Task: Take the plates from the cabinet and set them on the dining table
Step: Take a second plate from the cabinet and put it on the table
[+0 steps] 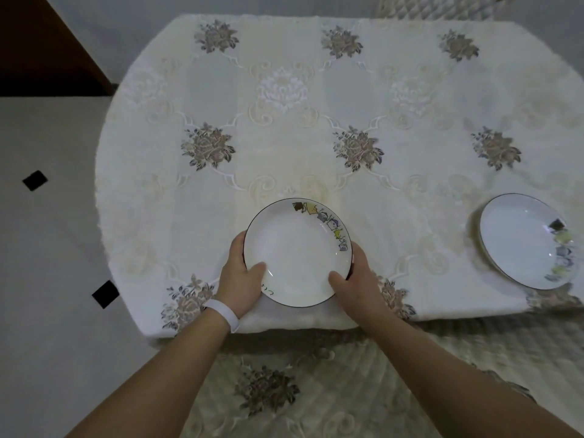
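A white plate [295, 248] with a dark rim and small coloured pictures along its far right edge is at the near edge of the dining table [284, 121]. My left hand [241, 275] grips its left rim, thumb lying inside the plate. My right hand [355, 276] grips the right rim the same way. Whether the plate rests on the cloth or hovers just above it, I cannot tell. A second plate [524, 240] of the same kind lies on the table at the right, near the front edge.
A cream tablecloth with embroidered flowers covers the table and hangs over its near edge. A quilted chair seat [316, 390] with a flower motif lies below my arms. Pale floor tiles [47, 248] with black squares spread to the left. Another quilted chair [442, 6] stands behind the table.
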Tool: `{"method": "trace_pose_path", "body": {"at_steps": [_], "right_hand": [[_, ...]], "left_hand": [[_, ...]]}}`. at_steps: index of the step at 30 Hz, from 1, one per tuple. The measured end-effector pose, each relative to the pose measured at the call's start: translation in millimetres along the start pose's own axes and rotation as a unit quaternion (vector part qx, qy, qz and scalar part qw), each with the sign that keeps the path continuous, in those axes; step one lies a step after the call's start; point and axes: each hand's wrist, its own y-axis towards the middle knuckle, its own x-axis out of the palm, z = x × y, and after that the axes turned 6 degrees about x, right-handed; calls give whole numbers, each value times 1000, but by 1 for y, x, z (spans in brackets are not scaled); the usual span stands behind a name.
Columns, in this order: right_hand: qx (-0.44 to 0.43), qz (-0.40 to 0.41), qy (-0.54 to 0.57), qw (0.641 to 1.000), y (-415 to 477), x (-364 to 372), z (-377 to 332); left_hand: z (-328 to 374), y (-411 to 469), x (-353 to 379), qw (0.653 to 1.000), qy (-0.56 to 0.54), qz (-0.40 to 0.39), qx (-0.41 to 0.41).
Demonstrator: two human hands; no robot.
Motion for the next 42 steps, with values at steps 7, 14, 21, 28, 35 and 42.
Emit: {"method": "trace_pose_path", "body": {"at_steps": [7, 14, 21, 28, 35, 42], "right_hand": [[10, 21, -17, 1000, 10, 6, 7], [13, 37, -30, 999, 13, 10, 6], [8, -14, -4, 1000, 11, 2, 3], [-14, 5, -3, 1000, -11, -14, 0], [-169, 23, -110, 979, -45, -39, -12], [-393, 26, -268, 879, -88, -70, -32]], "left_hand": [[-10, 12, 0, 999, 32, -15, 6], [-8, 14, -1, 998, 67, -3, -20], [-3, 9, -8, 991, 113, -29, -60], [14, -38, -22, 992, 102, -18, -76], [47, -99, -34, 997, 73, -7, 0], [72, -155, -38, 923, 350, -7, 160]]}}
